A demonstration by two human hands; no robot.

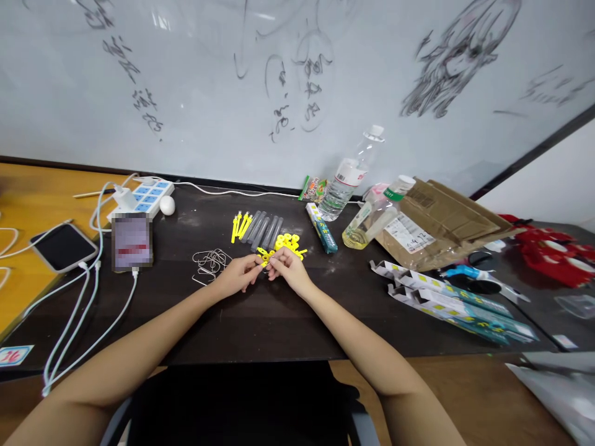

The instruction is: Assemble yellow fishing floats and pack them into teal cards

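Note:
Over the dark table my left hand [239,274] pinches a small yellow plastic piece [264,264] at its fingertips. My right hand [292,271] is closed in a pinch right beside it, fingertips nearly meeting the left ones; what it grips is too small to make out. Just behind the hands lies a pile of yellow plastic parts [289,240], some ring-shaped. Clear plastic tubes [267,230] lie side by side beyond, with yellow sticks [242,227] to their left. Bent metal wire hooks [211,263] sit in a tangle left of my left hand.
A small box [321,228], two bottles [344,179] and a snack packet [312,189] stand behind on the right. Opened long boxes [455,303] and a cardboard parcel [427,217] lie farther right. Phones [64,246], white cables and a power strip [144,201] occupy the left.

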